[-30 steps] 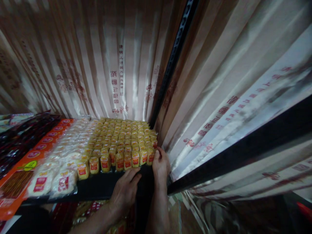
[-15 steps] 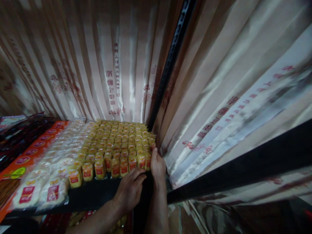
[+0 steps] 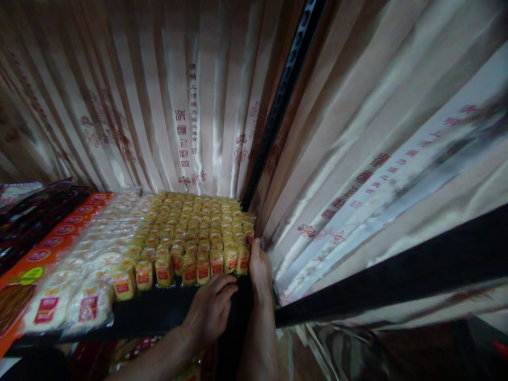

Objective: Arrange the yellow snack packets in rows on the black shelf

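Note:
Rows of small yellow cakes in clear wrappers with red labels [image 3: 190,268] stand packed on a dark shelf [image 3: 166,307]. My right hand [image 3: 260,267] lies along the right end of these rows, fingers stretched out against the outermost packs. In front of the front row, near its right end, is my left hand [image 3: 210,304]. Its fingers are curled, and what they hold, if anything, is hidden. The rightmost front pack [image 3: 243,259] stands upright between the two hands.
Left of the yellow packs lie white round packs [image 3: 89,307], then an orange strip [image 3: 65,230] and dark packages [image 3: 35,222]. Pale printed curtains [image 3: 214,106] hang behind and to the right. A black perforated post [image 3: 278,106] rises at the corner; a dark rail [image 3: 397,259] runs right.
The rightmost front packs show more fully, with the right hand still along their side. My left hand has barely moved. The view has shifted slightly.

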A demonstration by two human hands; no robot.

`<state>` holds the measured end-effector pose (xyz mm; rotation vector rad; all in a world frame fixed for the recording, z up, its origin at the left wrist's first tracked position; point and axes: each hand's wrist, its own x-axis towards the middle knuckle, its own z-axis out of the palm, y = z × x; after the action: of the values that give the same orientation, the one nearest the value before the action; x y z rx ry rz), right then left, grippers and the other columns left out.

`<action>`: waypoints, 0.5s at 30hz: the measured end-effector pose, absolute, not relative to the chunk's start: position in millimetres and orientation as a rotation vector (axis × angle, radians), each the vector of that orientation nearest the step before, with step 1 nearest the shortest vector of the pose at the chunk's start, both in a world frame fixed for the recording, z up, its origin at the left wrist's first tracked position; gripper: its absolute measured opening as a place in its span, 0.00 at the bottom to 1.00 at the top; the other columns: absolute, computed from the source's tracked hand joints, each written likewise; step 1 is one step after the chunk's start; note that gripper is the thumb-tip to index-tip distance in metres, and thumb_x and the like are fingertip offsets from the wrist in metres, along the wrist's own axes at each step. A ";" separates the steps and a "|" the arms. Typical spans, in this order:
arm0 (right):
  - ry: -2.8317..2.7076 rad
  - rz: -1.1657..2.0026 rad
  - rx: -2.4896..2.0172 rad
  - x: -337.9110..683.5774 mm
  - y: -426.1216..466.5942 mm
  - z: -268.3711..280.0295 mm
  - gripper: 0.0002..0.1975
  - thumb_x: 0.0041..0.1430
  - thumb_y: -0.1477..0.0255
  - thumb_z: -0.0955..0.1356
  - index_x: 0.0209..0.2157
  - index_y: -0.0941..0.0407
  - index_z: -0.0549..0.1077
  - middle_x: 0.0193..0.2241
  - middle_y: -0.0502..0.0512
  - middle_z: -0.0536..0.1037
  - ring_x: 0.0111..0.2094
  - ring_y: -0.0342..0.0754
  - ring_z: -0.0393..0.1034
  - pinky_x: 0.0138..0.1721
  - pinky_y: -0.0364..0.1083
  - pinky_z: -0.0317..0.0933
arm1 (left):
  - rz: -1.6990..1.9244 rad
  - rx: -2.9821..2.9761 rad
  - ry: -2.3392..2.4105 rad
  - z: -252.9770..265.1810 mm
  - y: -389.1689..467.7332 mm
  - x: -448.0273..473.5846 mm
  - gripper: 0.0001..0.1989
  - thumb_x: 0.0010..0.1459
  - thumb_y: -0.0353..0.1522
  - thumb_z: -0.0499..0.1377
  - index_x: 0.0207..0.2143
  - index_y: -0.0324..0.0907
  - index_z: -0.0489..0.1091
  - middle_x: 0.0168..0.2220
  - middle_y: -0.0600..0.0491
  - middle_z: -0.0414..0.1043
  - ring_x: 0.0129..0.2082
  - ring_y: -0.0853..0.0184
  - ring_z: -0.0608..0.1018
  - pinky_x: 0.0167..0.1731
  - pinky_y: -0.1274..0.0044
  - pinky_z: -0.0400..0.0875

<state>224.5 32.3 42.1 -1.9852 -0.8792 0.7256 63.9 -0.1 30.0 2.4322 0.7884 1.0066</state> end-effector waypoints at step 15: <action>-1.120 0.306 -2.095 215.3 13.5 36.8 0.19 0.56 0.69 0.60 0.48 0.57 0.70 0.39 0.56 0.78 0.39 0.48 0.72 0.40 0.43 0.63 | 0.993 2.185 0.895 9.1 -13.4 73.7 0.21 0.50 0.18 0.45 0.44 0.39 0.67 0.48 0.46 0.69 0.47 0.66 0.73 0.46 0.72 0.72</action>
<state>215.3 13.5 36.8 -2.0950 -1.1204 0.3057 73.7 -13.4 9.1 2.1848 0.8950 0.9930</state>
